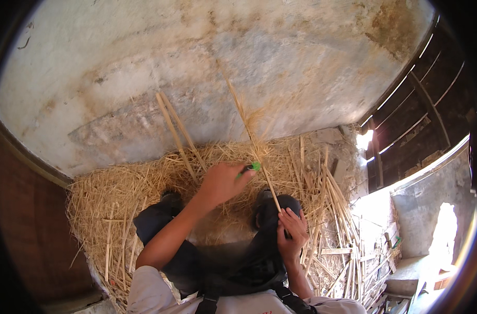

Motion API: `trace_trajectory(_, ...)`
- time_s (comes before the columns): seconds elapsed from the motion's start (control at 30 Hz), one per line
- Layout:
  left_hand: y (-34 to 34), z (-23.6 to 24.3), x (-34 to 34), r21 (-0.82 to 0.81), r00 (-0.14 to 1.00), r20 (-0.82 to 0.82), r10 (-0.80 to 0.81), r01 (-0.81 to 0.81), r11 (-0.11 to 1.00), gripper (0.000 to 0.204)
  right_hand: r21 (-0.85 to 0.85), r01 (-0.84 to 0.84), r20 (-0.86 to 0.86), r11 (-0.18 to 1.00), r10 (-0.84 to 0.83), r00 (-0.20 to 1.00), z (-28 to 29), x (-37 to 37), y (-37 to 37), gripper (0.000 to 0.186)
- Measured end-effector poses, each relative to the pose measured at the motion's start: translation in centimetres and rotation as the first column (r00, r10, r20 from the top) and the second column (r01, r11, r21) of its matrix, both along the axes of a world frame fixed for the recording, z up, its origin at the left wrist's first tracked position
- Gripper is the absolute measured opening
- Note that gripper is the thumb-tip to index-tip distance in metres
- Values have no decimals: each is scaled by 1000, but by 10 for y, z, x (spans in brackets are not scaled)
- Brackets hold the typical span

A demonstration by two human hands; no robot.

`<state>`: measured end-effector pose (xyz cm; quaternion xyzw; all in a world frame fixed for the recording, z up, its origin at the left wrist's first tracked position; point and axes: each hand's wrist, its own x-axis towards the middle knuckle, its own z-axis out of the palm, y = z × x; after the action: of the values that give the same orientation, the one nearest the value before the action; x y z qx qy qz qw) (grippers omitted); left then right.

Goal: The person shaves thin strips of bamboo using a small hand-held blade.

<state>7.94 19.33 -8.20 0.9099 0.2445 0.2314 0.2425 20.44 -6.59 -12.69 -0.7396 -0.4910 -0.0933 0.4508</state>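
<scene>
A long, thin bamboo strip slants from my right knee up toward the wall. Its lower end is in my right hand, with the fingers closed round it at the knee. Pale, curled fibres fan out from the strip's upper part. My left hand is closed on a small tool with a black and green handle, right beside the strip's middle. I cannot make out the tool's working edge, nor whether it touches the strip.
Straw and shavings cover the floor around my feet. Two pale strips lean against the stained wall. More long strips lie piled to my right. Dark wooden boards stand at the far right, beside bright light.
</scene>
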Motion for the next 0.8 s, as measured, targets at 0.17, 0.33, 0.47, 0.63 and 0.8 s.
trace_trajectory(0.17, -26, 2, -2, -4, 994, -57, -90, 90, 996, 57, 5, 8, 5, 1000, -8, 1000, -2, 0, 1, 31)
trace_trajectory(0.33, 4, 7, 0, 36, 983, -130, 131, -127, 991, 56, 0, -5, 24, 1000, 5, 1000, 1, -3, 1, 32)
trace_trajectory(0.47, -4, 9, -1, 75, 991, -125, 38, -28, 997, 56, 7, 12, 21, 1000, -12, 1000, 0, 0, 1, 32)
trace_trajectory(0.63, -41, -7, -4, 115, 999, -5, -42, 43, 992, 56, 19, 19, -19, 1000, -19, 1000, -3, -2, 0, 33)
trace_trajectory(0.8, 12, 5, -3, 147, 989, -31, 147, -141, 979, 53, 2, 16, 20, 1000, -16, 1000, 0, -3, 1, 33)
